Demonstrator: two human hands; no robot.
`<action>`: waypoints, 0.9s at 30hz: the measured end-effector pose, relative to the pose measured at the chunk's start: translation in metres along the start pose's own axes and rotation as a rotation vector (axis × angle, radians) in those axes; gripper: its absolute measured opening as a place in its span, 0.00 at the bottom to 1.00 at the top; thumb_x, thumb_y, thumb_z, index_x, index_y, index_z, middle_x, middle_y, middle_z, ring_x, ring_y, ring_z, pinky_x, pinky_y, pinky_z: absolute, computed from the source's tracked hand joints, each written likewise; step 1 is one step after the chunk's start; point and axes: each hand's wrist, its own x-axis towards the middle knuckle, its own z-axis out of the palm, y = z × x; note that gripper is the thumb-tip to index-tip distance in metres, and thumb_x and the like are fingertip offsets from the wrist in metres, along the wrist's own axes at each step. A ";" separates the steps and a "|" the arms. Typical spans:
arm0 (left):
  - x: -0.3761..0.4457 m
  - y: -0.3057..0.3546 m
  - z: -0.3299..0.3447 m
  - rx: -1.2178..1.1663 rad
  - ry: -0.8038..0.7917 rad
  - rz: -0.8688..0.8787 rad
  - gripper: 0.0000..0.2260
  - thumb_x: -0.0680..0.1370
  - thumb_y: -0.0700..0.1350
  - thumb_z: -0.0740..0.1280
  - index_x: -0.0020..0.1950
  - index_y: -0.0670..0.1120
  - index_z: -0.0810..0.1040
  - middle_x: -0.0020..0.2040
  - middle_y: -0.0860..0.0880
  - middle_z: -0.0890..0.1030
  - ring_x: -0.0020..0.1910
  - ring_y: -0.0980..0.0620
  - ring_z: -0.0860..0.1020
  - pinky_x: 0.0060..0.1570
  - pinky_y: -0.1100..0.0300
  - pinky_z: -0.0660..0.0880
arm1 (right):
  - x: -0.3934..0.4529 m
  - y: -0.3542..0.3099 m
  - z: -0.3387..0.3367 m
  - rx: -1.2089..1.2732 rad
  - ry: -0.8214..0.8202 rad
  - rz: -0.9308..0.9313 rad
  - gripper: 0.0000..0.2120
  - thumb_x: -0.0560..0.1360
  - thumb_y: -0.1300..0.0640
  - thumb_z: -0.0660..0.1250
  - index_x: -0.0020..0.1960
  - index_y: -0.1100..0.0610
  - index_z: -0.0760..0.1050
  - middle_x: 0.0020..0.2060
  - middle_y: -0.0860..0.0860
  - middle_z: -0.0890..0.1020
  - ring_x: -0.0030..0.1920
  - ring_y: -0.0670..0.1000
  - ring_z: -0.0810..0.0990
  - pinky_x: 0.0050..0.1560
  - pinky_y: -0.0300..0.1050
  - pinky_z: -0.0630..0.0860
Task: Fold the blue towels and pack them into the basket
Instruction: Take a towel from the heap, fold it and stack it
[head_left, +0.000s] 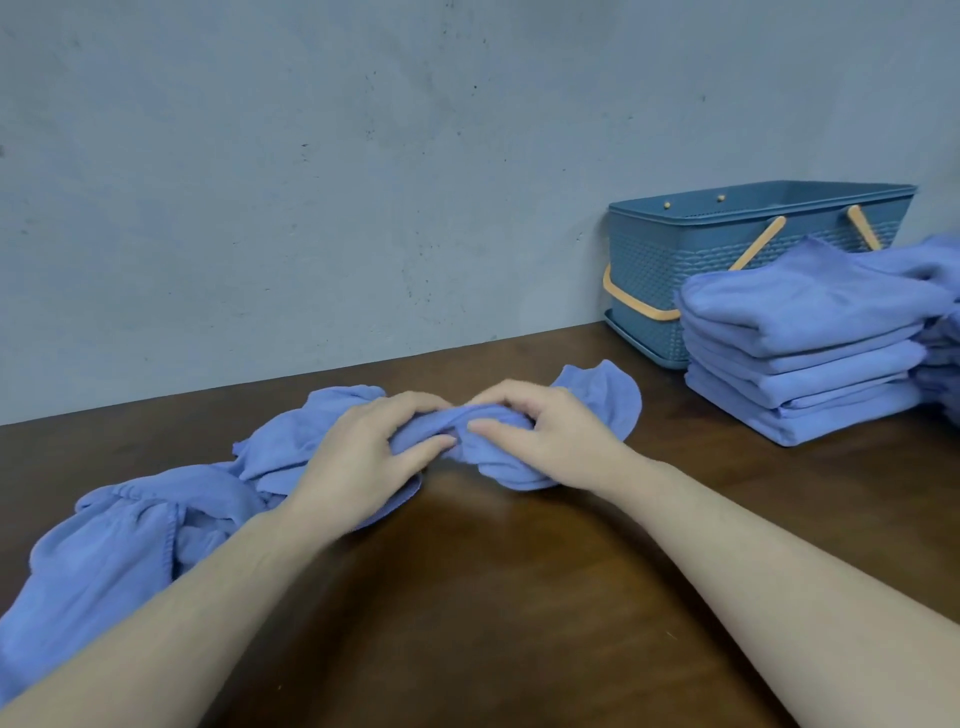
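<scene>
Grey-blue plaster wall (311, 182) is filling the upper half of the view, marked with dark specks and faint scratches. Dark brown wooden table (493, 597) is meeting it along a line that is rising toward the right, and its surface is reflecting a soft sheen near the centre.

A loose heap of unfolded towels (119, 551) is lying on the table at the left edge. A stack (800, 364) of folded towels is sitting at the right, with more folded cloth just beside it at the frame edge. A blue basket (691, 249) with orange handles is standing behind the stack, against the wall; whether anything is inside it cannot be told.

One crumpled towel (602, 400) is lying across the table centre, between the heap and the stack. The left hand (363, 457) is gripping its bunched middle, fingers curled over the cloth and thumb pressing along the near side. The right hand (545, 436) is gripping the same bunched section, fingers curled in, thumb pointing left. The two hands are nearly touching.
</scene>
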 end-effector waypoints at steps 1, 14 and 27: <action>0.000 -0.002 -0.001 0.024 -0.024 -0.041 0.14 0.79 0.55 0.69 0.64 0.60 0.75 0.52 0.67 0.79 0.54 0.62 0.77 0.53 0.64 0.73 | 0.001 0.000 -0.004 0.039 0.063 0.002 0.07 0.80 0.59 0.67 0.56 0.52 0.81 0.48 0.43 0.85 0.53 0.43 0.82 0.56 0.40 0.77; 0.005 -0.016 -0.035 0.132 -0.053 -0.322 0.11 0.77 0.49 0.68 0.54 0.65 0.77 0.44 0.65 0.82 0.45 0.61 0.80 0.43 0.60 0.73 | 0.008 0.027 -0.042 0.088 0.568 0.438 0.07 0.79 0.58 0.62 0.48 0.63 0.74 0.39 0.53 0.78 0.38 0.46 0.75 0.42 0.37 0.74; 0.051 0.046 -0.021 -0.474 -0.149 -0.426 0.17 0.77 0.44 0.71 0.62 0.53 0.71 0.35 0.55 0.83 0.32 0.57 0.79 0.37 0.64 0.75 | 0.001 0.003 -0.008 0.080 0.102 -0.005 0.18 0.75 0.49 0.75 0.62 0.41 0.74 0.55 0.40 0.83 0.57 0.42 0.82 0.56 0.42 0.77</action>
